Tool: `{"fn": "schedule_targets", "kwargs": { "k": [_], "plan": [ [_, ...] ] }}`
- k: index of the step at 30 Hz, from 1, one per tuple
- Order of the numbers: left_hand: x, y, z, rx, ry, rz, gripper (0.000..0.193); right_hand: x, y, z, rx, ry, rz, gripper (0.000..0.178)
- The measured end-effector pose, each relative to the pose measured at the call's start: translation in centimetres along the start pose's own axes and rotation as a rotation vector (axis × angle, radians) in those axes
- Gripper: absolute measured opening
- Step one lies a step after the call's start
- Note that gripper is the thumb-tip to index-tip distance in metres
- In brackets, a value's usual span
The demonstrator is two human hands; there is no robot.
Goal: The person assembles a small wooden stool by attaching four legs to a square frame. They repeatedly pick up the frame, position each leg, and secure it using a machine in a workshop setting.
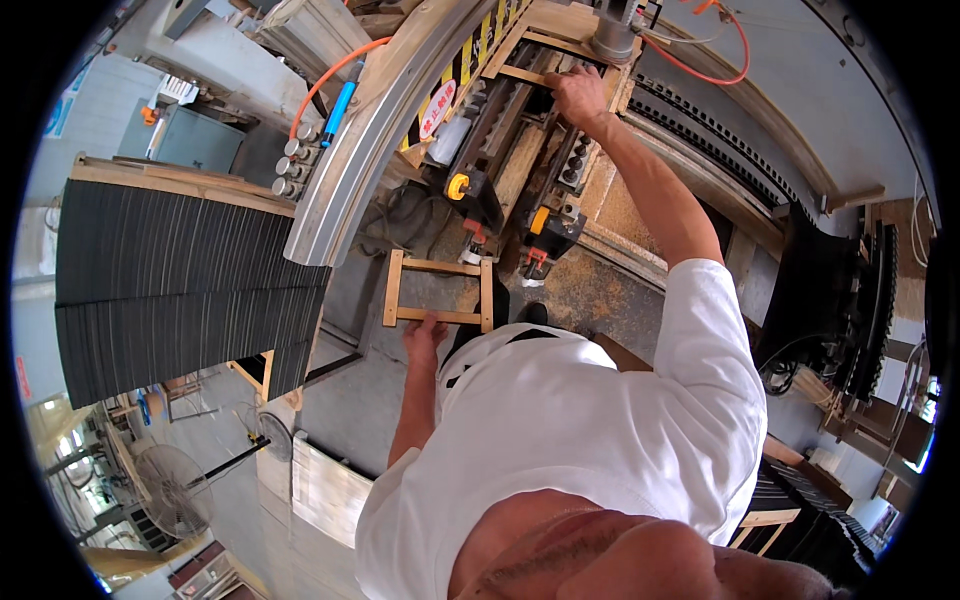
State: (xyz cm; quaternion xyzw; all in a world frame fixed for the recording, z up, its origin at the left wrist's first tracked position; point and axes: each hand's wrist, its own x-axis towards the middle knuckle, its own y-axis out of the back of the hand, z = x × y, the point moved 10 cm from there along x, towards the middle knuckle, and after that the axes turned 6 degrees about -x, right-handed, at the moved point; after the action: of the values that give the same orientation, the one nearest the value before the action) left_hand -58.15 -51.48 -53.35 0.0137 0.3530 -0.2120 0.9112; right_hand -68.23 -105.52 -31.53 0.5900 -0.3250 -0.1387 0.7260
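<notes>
My left hand (425, 335) is closed on the near bar of a small rectangular wooden frame (393, 290), held low in front of my body. My right arm reaches far forward over a woodworking machine. There my right hand (580, 95) has its fingers closed on the end of a second wooden frame (525, 76), which lies on the machine bed beside a metal spindle housing (613, 42). My fingers partly cover that frame's corner. Between the two frames are a black clamp with a yellow knob (458, 187) and another black clamp (552, 235) with orange-red parts.
A big stack of thin black slats or panels (180, 280) stands at left. A grey rail (350, 150) with an orange hose curves past the machine. Sawdust (600, 290) covers the floor near the clamps. Standing fans (175, 490) are at lower left; black pleated covers (815, 300) hang at right.
</notes>
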Motion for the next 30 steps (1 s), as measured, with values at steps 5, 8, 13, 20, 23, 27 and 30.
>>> {"fn": "schedule_targets", "kwargs": {
  "k": [5,8,13,20,23,27,30],
  "plan": [
    [0.2,2.2,-1.0,-0.014,0.008,0.060,0.019,-0.2,0.1,0.1,0.006,0.025,0.050,0.028],
    [-0.1,3.5,-1.0,-0.048,-0.047,0.035,0.020,-0.1,-0.2,0.4,0.003,-0.001,0.057,0.032],
    [-0.8,7.8,-0.2,-0.069,-0.133,0.077,0.022,-0.1,0.0,-0.3,0.006,-0.023,-0.006,0.031],
    [-5.2,15.9,4.3,-0.164,-0.266,0.155,0.023,0.2,1.5,-0.5,-0.158,-0.123,-0.053,0.020],
    [-6.9,23.5,5.5,-0.169,-0.315,0.262,0.028,-0.3,4.8,-2.9,-0.071,-0.154,0.012,0.030],
    [-9.9,35.7,8.1,-0.239,-0.434,0.463,0.029,-3.0,9.9,-8.4,0.162,-0.359,0.153,0.036],
    [-10.6,46.0,10.1,-0.259,-0.493,0.583,0.031,-9.1,16.4,-20.5,0.708,-0.202,0.455,0.025]
  ]
}}
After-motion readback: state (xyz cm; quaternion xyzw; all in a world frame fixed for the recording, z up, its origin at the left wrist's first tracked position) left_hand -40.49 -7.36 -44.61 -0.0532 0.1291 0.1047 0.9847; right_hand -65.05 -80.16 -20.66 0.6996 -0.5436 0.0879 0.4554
